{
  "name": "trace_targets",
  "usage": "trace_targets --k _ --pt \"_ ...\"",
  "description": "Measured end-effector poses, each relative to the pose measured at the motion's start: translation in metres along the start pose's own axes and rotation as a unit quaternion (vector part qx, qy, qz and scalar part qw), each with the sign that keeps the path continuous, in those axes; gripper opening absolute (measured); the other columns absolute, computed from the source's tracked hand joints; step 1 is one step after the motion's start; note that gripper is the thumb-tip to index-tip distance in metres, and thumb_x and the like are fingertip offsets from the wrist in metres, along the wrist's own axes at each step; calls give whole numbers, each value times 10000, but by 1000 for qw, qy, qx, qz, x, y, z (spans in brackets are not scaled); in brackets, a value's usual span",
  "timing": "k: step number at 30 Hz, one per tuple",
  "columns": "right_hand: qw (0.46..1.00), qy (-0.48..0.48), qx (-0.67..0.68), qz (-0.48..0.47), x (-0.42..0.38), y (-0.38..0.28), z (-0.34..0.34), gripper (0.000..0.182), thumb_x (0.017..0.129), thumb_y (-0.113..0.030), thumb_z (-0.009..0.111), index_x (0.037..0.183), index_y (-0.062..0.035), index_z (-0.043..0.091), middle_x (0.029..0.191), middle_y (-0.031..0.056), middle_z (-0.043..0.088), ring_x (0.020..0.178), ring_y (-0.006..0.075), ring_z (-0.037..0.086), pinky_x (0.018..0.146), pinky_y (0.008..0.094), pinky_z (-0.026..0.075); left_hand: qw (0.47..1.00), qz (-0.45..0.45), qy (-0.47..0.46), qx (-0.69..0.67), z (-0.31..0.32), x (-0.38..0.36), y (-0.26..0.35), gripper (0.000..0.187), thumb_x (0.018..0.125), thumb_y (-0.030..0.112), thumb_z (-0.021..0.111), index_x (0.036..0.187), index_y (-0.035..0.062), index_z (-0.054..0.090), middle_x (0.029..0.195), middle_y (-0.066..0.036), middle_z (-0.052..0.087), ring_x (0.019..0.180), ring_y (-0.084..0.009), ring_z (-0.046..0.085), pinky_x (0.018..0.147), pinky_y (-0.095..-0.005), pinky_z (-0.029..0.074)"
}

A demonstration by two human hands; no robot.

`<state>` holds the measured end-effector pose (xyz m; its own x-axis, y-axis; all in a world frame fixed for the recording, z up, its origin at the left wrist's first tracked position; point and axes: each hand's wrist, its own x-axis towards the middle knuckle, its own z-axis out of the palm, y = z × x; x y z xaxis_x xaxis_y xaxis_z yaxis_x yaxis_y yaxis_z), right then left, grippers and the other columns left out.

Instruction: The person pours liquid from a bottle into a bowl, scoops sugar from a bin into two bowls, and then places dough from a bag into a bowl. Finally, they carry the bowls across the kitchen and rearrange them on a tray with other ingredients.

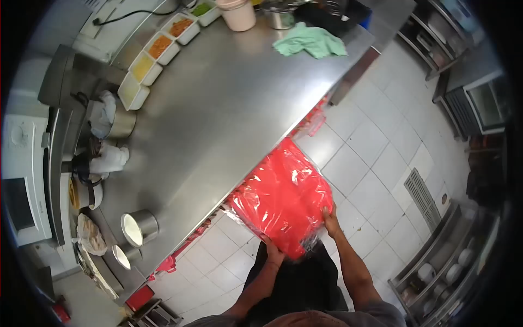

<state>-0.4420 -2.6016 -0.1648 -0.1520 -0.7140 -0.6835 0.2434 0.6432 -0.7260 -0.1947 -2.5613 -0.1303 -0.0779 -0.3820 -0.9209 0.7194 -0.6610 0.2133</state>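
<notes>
A large flat red pack wrapped in shiny clear plastic is held in front of my body, beside the steel table's front edge. My left hand grips its near left edge, the fingers partly hidden under it. At the right side, my right hand is closed on the pack's edge. Loose crinkled wrap shows at the near corner. The far left side of the pack lies right along the table edge.
On the steel table stand white food trays, a pink bucket, a green cloth and a metal pot. Metal shelving stands at the right on a tiled floor with a drain grate.
</notes>
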Motion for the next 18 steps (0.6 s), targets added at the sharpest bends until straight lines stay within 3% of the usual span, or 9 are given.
trace_targets --k 2,5,8,11,12,15,18 --pt "998 12 62 21 -11 -9 8 747 1002 -527 531 1559 -168 184 1486 154 398 1352 267 405 1123 417 362 999 1 17 -27 -9 5 -3 1002 825 898 278 1557 214 302 1603 -48 332 1442 -342 350 1139 -595 337" --pt "996 52 -18 -74 13 -1 20 711 998 -501 555 1531 -136 258 1450 152 397 1350 272 397 1125 422 357 998 -17 -17 -50 -13 14 10 1007 816 906 282 1556 223 304 1615 -49 310 1454 -339 330 1140 -605 326" --pt "984 75 -127 -104 39 1 28 685 999 -468 569 1517 -110 301 1432 155 374 1359 271 371 1133 427 345 997 -24 -42 -60 -21 26 24 1030 794 922 296 1561 235 294 1625 -54 286 1466 -342 305 1133 -630 316" --pt "987 43 -68 -138 46 -24 57 670 999 -462 570 1510 -100 331 1420 162 360 1359 269 357 1143 425 329 999 -32 -13 -42 -26 42 50 1092 725 961 341 1552 248 316 1612 -55 314 1442 -357 336 1124 -649 319" --pt "984 51 -89 -147 54 -26 65 690 998 -459 572 1523 -94 315 1418 169 367 1352 280 370 1136 431 341 999 -28 -8 -34 -24 43 62 1076 742 953 332 1552 244 318 1612 -56 315 1445 -361 332 1118 -656 320" --pt "969 90 -81 -217 82 -24 102 664 982 -418 610 1463 -11 400 1306 193 562 1199 281 539 1051 421 431 1000 -16 -12 -20 -19 51 111 1028 781 932 318 1538 238 347 1599 -59 339 1437 -366 345 1101 -665 332" --pt "966 103 -152 -182 114 -30 139 708 983 -423 606 1514 -40 334 1368 209 512 1201 301 542 1047 417 435 997 15 -74 -30 -25 80 163 930 821 883 367 1469 222 453 1518 -61 455 1375 -347 436 1086 -624 382"
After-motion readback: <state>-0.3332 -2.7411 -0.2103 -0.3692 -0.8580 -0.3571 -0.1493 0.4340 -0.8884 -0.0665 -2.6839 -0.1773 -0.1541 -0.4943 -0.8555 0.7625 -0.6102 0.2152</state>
